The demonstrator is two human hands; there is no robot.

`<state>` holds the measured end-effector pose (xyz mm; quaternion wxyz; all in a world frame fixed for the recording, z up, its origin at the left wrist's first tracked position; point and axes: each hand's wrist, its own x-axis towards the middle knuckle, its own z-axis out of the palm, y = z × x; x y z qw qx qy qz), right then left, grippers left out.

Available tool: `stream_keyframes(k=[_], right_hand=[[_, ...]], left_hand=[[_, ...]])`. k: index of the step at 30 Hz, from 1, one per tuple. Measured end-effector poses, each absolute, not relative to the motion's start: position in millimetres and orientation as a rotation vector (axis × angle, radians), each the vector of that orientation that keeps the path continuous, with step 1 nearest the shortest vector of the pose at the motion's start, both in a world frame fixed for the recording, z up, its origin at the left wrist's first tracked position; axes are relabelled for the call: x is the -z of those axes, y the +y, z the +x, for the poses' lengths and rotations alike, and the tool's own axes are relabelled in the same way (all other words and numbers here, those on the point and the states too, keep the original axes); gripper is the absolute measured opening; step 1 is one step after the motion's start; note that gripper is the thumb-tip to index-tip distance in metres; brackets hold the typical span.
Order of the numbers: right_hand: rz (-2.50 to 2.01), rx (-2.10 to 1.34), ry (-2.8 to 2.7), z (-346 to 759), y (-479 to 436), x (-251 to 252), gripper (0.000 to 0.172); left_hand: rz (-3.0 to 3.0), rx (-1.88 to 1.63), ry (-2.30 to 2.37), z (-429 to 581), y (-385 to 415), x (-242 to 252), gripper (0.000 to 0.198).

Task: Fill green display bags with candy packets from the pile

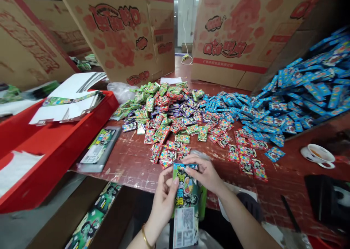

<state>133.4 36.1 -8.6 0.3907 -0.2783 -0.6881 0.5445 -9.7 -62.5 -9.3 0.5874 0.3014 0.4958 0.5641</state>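
Note:
My left hand [163, 199] grips the left edge of a green printed bag [186, 201] held upright over the table's front edge. My right hand [204, 173] pinches the bag's top, where a small blue packet [188, 166] sits at the mouth. Just beyond lies a heap of small candy packets [175, 119], green, red and purple ones, on the worn red table [131, 161]. A second heap of blue packets [298, 92] spreads to the right and climbs a slope.
A red crate [54, 150] with white flat cartons stands at left, a filled bag [100, 148] beside it. Large printed cardboard boxes [123, 30] wall the back. A small cup [318, 155] and dark items sit at right. An open carton [90, 216] is below the table.

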Motion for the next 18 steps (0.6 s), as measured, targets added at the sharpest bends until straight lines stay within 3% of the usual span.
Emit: stream_keyframes(k=[3, 7, 18], right_hand=[[-0.75, -1.381, -1.696, 127, 22, 19, 0.014], [-0.837, -1.364, -1.681, 120, 7, 28, 0.015], [-0.884, -1.398, -1.667, 103, -14, 40, 0.013]], left_hand=[[0.855, -1.338, 1.28, -13, -67, 14, 0.061], [0.893, -1.366, 1.355, -15, -75, 27, 0.058], [0.99, -1.336, 1.491, -34, -91, 46, 0.021]])
